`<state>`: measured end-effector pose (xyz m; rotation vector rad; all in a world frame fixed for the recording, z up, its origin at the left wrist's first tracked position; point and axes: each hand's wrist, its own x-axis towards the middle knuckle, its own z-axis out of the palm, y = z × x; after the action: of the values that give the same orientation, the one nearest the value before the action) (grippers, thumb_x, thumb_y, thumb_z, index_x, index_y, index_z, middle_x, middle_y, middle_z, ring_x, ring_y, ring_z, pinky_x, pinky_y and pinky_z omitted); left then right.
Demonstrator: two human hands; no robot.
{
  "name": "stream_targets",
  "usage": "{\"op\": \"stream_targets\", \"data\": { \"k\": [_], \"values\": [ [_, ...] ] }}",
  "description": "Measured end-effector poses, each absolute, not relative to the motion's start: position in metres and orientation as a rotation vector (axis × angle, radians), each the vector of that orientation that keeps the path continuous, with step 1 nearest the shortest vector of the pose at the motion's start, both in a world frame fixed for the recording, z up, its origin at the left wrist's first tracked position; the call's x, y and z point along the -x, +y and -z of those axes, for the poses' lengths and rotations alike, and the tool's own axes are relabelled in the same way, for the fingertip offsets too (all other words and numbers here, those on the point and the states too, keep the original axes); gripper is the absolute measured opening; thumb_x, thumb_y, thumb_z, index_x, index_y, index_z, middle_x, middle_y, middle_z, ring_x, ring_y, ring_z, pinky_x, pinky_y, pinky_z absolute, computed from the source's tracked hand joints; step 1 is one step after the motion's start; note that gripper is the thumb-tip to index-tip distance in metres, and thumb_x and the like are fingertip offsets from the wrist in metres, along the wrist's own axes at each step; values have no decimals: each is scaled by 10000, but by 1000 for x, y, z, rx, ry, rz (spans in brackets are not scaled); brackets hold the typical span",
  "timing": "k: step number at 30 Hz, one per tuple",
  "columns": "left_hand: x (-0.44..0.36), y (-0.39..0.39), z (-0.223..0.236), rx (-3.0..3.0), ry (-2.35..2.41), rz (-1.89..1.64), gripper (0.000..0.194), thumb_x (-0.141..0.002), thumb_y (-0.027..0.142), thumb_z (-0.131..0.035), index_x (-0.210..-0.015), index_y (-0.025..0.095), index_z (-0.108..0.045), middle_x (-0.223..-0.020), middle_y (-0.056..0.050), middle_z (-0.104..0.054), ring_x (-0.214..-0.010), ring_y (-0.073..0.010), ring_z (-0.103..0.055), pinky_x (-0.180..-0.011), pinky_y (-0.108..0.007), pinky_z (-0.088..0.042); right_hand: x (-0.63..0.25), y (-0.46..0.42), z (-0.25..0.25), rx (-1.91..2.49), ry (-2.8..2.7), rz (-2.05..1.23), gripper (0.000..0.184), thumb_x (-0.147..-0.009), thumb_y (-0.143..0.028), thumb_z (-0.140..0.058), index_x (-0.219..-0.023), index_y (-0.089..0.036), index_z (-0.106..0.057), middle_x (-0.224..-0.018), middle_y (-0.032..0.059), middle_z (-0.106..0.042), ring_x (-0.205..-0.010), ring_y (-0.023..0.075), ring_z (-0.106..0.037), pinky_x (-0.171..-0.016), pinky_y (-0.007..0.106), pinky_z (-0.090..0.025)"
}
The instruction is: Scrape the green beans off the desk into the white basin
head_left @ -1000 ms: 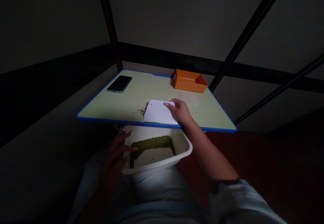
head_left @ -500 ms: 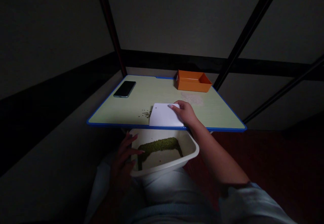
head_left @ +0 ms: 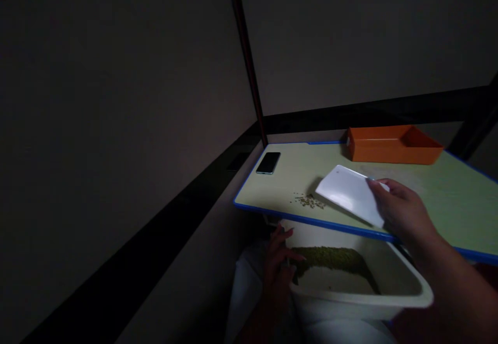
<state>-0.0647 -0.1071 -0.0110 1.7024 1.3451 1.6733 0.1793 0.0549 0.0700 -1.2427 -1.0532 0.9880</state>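
Note:
My right hand (head_left: 402, 206) grips a thin, glossy white plastic scraper (head_left: 350, 193) by its right end, thumb on top. The scraper is tilted, its left edge raised above the table. Left of it lies a small scatter of brownish grains (head_left: 309, 201) on the table. Below the table's front edge, a white tub (head_left: 361, 298) rests on my lap with green grains (head_left: 334, 257) heaped along its far side. My left hand (head_left: 280, 261) holds the tub's left rim, fingers reaching over the inside.
The pale table (head_left: 295, 175) has a raised blue edge. A phone (head_left: 268, 162) lies at its back left, and an orange open box (head_left: 392, 146) stands at the back right. A pale patch marks the surface in front of the box. Dark walls stand behind and to the left.
My right hand has lifted and tilted the scraper, uncovering more of the scattered grains. The view has swung left, so everything sits further right. My left hand stays at the tub's rim.

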Motion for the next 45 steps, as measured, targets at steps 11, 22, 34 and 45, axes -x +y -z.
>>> {"op": "stream_targets", "data": {
  "k": [11, 22, 34, 45],
  "values": [
    [70, -102, 8, -1651, 1229, -1644, 208, -822, 377, -609, -891, 256, -763, -1369, -86, -609, -1462, -376, -297, -1180, -630, -193, -181, 67, -65, 1062, -952, -991, 498, -588, -640, -771, -695, -191, -585, -519, -41, -549, -431, 111, -459, -407, 240, -322],
    [66, -101, 7, -1691, 1242, -1703, 208, -832, 350, -583, -892, 259, -760, -1321, -85, -639, -1414, -363, -382, -1136, -612, -291, -185, 70, -61, 1030, -909, -993, 474, -620, -611, -774, -709, -189, -576, -529, -58, -530, -450, 102, -451, -432, 228, -318],
    [68, -99, 7, -1705, 1224, -1682, 231, -844, 407, -589, -902, 267, -763, -1325, -85, -637, -1415, -364, -375, -1147, -609, -265, -184, 71, -64, 976, -777, -1032, 476, -534, -565, -827, -701, -184, -595, -537, -27, -590, -445, 129, -508, -435, 260, -385],
    [71, -99, 9, -1735, 1285, -1700, 227, -847, 403, -583, -875, 267, -763, -1318, -83, -653, -1398, -363, -417, -1130, -623, -318, -199, 21, -73, 1162, -1082, -483, 460, -764, -579, -655, -566, -226, -437, -510, -48, -423, -469, 106, -389, -420, 227, -325]
  ]
}}
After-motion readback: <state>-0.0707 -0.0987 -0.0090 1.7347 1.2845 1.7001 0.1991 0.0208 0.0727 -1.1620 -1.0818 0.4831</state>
